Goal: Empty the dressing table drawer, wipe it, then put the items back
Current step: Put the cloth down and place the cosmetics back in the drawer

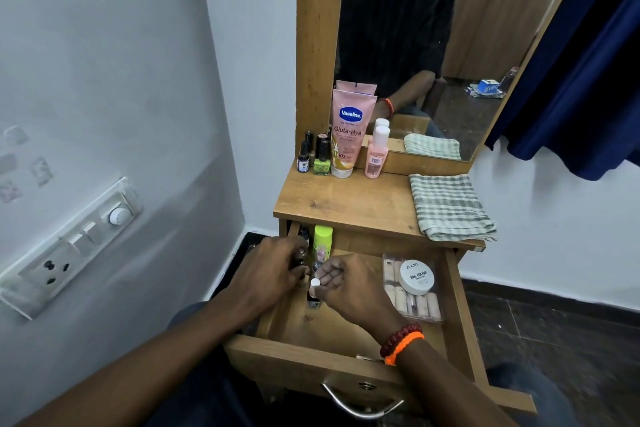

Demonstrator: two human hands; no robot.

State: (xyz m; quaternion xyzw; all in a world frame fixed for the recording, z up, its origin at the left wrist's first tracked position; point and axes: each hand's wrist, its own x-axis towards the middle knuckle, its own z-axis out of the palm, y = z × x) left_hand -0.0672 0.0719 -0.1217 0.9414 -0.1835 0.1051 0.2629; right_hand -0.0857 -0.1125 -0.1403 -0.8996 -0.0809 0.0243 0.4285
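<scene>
Wooden drawer [460, 308]: pulled well out below the dressing table top [346, 201], interior in plain view.
Step in hand: emptying, by the look of it; several items already up on the top, several more down in the drawer, wiping not yet begun.
Left hand [266, 270]: at the drawer's left rear corner, fingers curled round a small dark bottle [300, 260]; only part of that bottle visible.
Right hand [346, 282]: just beside the left, fingers curled, pinching a small bottle with a white cap [314, 283]; body of the bottle mostly hidden.
Left in the drawer: lime-green container [322, 239] upright at the back left, another small bottle [313, 303] below the hands, white nail polish remover tub [417, 277] resting on a clear packet of tubes [415, 305] along the right side.
On the top: Vaseline tube [348, 135], pink bottle [377, 152], green nail polish [322, 158] and a dark dropper bottle [303, 158] grouped at the back left.
Checked cloth [450, 206]: folded at the top's right edge, untouched, well apart from both hands.
Next move, as a judgement: lift both small bottles clear of the drawer wall, set them upright beside the back-left group, leave the cloth uncovered.
Care needed: tight corner, 2 hands close together, small glass easily knocked over.
</scene>
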